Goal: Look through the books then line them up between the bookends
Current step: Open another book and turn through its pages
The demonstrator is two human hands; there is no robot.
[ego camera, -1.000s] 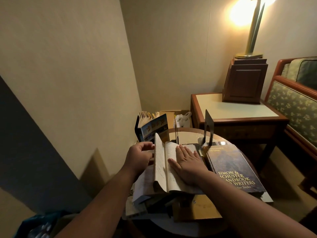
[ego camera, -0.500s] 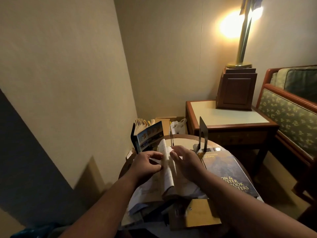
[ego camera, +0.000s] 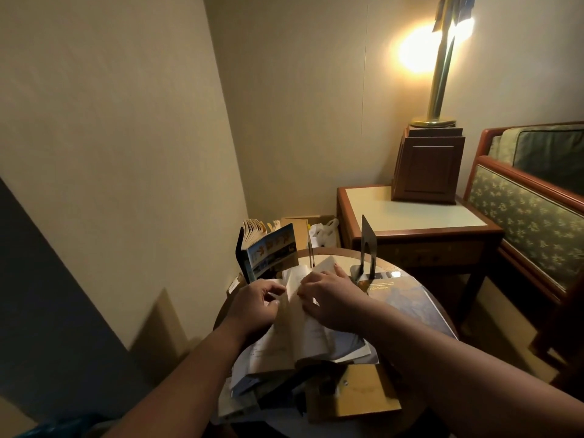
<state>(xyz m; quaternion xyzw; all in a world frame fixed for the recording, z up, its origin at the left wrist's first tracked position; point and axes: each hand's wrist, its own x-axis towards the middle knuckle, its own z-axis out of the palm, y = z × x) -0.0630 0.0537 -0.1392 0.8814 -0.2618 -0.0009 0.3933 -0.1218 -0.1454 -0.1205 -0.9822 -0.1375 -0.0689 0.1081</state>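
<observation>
Open paperback (ego camera: 300, 324) lies on book pile at surface (ego camera: 407, 267) centre, between both hands. Vs 0.5 s ago: left hand (ego camera: 252, 306) fingers pinch left pages, more curled now; right hand (ego camera: 331, 298) fingers bent on right pages, no longer flat. Bookend (ego camera: 368, 245) upright behind, w/ standing book (ego camera: 270, 251) at far left. Blue handbook (ego camera: 407, 303) flat at right.

lamp (ego camera: 442, 58) top cropped, open book (ego camera: 300, 327) pages blurred
</observation>
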